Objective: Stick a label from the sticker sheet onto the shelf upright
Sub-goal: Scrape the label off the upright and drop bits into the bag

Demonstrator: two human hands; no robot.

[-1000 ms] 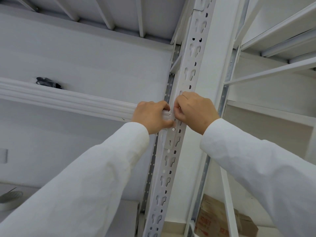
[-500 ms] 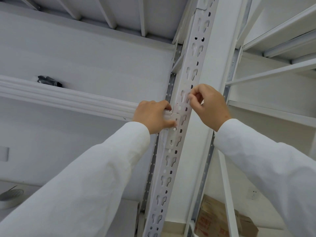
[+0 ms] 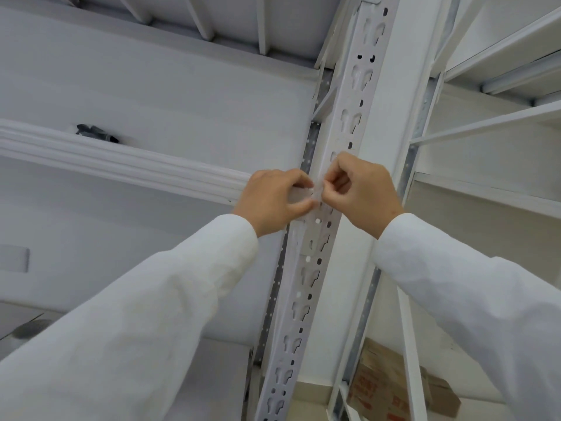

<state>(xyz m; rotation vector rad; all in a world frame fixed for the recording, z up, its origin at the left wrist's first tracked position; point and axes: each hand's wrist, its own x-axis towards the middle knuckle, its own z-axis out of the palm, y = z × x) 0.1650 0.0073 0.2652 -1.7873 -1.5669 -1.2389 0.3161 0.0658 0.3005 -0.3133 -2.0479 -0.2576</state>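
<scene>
The white perforated shelf upright [image 3: 306, 275] runs from the bottom centre up to the top right of centre. My left hand [image 3: 271, 202] grips a small white sticker sheet [image 3: 299, 196] against the upright's left edge. My right hand [image 3: 361, 192] has its fingers curled and pinches at the sheet's right end where the two hands meet. The label itself is too small and pale to make out apart from the sheet.
A white shelf beam [image 3: 121, 161] joins the upright from the left, with a dark object [image 3: 95, 133] lying on the shelf behind it. Cardboard boxes [image 3: 394, 387] sit low on the right. A tape roll [image 3: 27, 329] lies at the lower left.
My right hand, lifted up and away to the right half a second ago, has come back down to the sheet held by my left hand. The left hand has stayed in place.
</scene>
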